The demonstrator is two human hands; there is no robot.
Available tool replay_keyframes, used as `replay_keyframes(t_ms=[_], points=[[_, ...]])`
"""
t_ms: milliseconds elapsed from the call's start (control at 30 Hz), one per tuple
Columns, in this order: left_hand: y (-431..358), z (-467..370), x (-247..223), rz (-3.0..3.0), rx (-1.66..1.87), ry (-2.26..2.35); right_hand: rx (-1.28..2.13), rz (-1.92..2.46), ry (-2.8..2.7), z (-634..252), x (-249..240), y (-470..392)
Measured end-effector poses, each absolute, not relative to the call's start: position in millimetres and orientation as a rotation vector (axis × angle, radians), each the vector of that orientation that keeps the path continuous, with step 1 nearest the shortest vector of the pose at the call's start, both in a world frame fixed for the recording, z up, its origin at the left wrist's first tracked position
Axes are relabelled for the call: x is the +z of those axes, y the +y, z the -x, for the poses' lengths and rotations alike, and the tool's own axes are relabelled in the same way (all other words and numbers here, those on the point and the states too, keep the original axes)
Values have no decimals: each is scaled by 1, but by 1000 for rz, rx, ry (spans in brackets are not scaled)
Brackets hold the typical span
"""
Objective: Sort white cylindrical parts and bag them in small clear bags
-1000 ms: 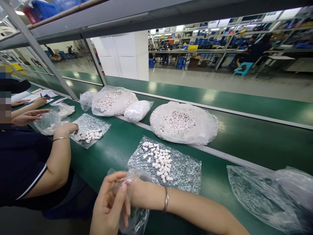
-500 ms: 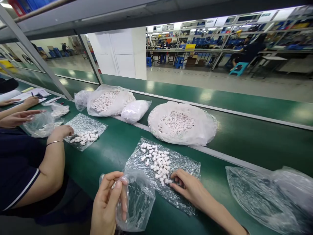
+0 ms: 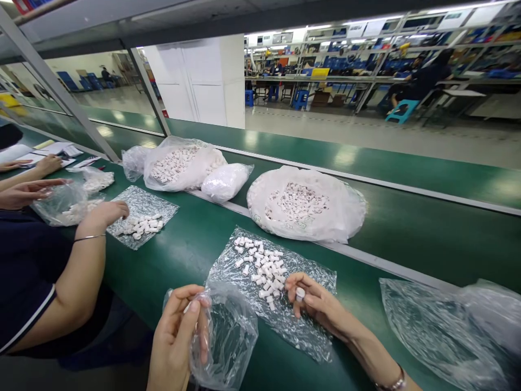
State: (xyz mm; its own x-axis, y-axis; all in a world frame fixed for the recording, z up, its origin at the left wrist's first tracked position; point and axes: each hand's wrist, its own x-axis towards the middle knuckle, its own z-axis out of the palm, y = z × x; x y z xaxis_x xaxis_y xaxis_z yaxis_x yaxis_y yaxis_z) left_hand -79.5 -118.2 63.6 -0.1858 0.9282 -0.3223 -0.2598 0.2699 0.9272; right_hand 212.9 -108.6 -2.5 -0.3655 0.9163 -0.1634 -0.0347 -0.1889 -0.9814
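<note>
My left hand (image 3: 181,331) pinches the rim of a clear plastic bag (image 3: 228,336), whose mouth hangs open to the right of the fingers. A small white bit shows between thumb and fingers. In my right hand (image 3: 315,301), one white cylindrical part (image 3: 300,294) is held between the fingers, over the right side of a clear plastic sheet (image 3: 313,271). Just left of that hand lies a loose pile of small white parts (image 3: 266,269) on the sheet.
Large bags of white parts (image 3: 305,203), (image 3: 179,163) stand behind, with a white bundle (image 3: 226,182) between them. Clear plastic (image 3: 439,326) lies at right. At left, a co-worker's hand (image 3: 103,214) is over another sheet (image 3: 142,203). A metal post (image 3: 61,87) slants at upper left.
My right hand has lifted and turned, and a white part now shows in its fingers. My left hand has barely moved. The co-worker's hand has risen slightly from the parts.
</note>
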Motion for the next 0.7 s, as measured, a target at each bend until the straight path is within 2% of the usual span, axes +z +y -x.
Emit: replay_keyframes(t_ms=[133,233,333,533,600,700], points=[[-116,84,59,-720,1223,1298,1162,1508,-1751,-200,-6,-98],[-117,87,57,-719,1211,1300,887,1623,-1986,-190,-12,-93],[-118,88,56,-730,1215,1314,973,1576,-1941,-190,-13,-92],[-119,89,54,-741,1201,1313,1667,1178,-1332,-208,0,-97],[-119,88,53,-744,1199,1301,1634,1190,-1377,-206,4,-100],[-118,87,53,-750,1199,1290,1251,1443,-1721,-191,-1,-108]])
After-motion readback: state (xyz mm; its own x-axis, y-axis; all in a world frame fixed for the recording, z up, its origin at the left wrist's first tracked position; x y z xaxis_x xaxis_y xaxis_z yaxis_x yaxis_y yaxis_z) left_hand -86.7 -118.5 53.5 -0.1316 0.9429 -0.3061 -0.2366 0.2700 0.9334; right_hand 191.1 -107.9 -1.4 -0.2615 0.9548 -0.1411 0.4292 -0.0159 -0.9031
